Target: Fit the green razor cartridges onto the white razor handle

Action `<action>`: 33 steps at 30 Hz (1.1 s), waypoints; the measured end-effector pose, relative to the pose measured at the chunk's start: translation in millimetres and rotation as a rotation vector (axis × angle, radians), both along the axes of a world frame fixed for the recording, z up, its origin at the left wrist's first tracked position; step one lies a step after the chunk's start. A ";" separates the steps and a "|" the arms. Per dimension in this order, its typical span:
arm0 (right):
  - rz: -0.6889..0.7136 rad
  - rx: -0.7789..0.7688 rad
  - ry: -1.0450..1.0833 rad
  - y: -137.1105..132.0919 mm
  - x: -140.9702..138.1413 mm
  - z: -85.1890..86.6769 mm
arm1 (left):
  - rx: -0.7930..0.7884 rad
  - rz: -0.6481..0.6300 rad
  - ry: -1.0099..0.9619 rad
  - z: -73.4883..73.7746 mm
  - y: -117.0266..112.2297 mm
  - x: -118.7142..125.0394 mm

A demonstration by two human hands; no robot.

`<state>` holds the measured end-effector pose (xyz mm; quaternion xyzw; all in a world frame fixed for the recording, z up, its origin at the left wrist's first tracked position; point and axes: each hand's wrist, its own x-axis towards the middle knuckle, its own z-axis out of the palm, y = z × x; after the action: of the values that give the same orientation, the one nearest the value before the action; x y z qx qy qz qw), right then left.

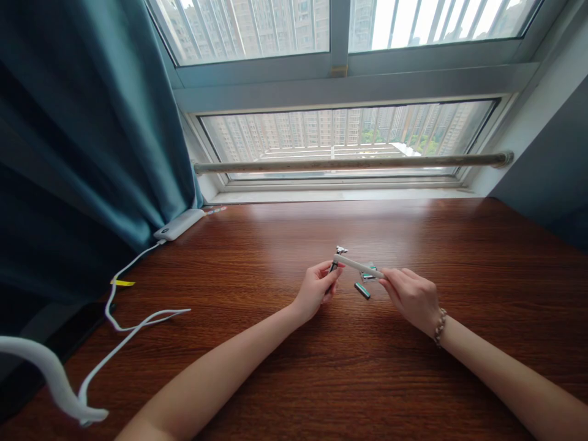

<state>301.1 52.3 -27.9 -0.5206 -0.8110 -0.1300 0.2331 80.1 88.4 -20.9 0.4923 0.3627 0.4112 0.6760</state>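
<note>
My left hand (318, 285) is closed around the dark handle of a razor (333, 266), which stands tilted with its silvery top end (341, 250) pointing up and away from me. A slim white stick (358, 264) is pinched by its right end in my right hand (413, 295). The stick's left end meets or overlaps the razor just below its top; contact is not certain. On the table between my hands lies a black and teal razor cartridge (362, 290). Behind it is a small clear case (368, 274) with teal in it, partly covered by the stick.
The brown wooden table (257, 380) runs up to the window sill. At the left lie a white power strip (180, 225), a white cable (120, 269) and a yellow tag (123, 283). A thick white curved tube (50, 367) is near me. A blue curtain (105, 110) hangs left.
</note>
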 end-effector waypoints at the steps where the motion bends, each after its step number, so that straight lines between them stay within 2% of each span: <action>1: -0.015 0.004 -0.001 -0.2 0.0 -0.5 | -0.007 0.002 0.006 0.5 -0.3 -0.1; 5: 0.066 -0.047 -0.030 0.4 -0.3 -3.3 | -0.011 0.011 0.022 0.7 0.1 -0.9; 9: 0.021 -0.021 -0.010 0.8 -1.0 -4.5 | -0.007 0.040 0.036 -1.4 2.1 -1.8; 12: 0.045 -0.043 -0.043 0.4 -1.1 -4.9 | -0.018 0.053 0.053 -2.7 2.8 -1.9; 15: -0.010 -0.016 -0.028 0.2 -1.3 -5.9 | -0.027 0.076 0.052 -3.3 2.7 -1.8; 19: 0.043 -0.048 -0.035 0.3 -2.2 -7.7 | -0.016 0.074 0.055 -3.8 2.8 -1.8; 22: -0.024 -0.042 -0.013 0.1 -3.0 -8.4 | -0.036 0.085 0.074 -4.1 3.2 -1.7; 26: 0.048 -0.125 0.008 -0.3 -3.8 -8.9 | -0.042 0.082 0.081 -4.4 3.7 -1.4; 30: -0.019 -0.147 0.108 -0.4 -4.8 -8.8 | -0.054 0.063 0.072 -4.6 3.6 -1.6; 33: 0.055 -0.215 0.120 -0.2 -5.7 -8.0 | -0.049 0.039 0.055 -5.0 3.5 -2.1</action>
<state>295.5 52.2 -35.9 -0.5272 -0.8188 -0.0044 0.2274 78.0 91.9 -25.8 0.4795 0.4008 0.4016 0.6694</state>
